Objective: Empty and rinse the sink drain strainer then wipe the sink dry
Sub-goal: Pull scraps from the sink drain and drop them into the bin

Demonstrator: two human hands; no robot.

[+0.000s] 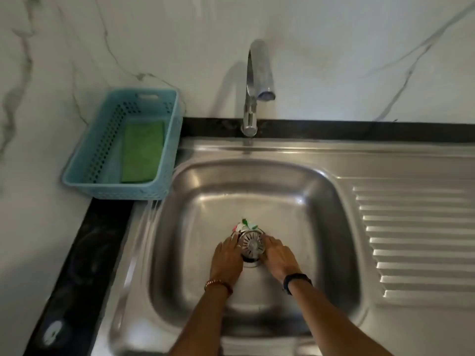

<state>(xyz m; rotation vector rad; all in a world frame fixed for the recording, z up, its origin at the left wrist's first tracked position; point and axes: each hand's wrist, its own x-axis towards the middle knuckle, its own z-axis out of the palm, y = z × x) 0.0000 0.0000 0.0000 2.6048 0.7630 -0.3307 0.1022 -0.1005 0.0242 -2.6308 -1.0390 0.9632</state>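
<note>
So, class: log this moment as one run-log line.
stage: lifting strainer | left hand: grips strainer | right hand: grips strainer | scraps: inside | tap: no water visible

one strainer (252, 244), one sponge (143, 152), one basket (84, 160)

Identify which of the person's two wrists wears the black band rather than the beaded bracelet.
The right wrist: its black band sits behind the right hand touching the round metal drain strainer. The left hand's wrist carries a copper-coloured beaded bracelet.

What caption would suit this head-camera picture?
Both hands, left hand and right hand, tilt the drain strainer up from the steel sink.
</note>
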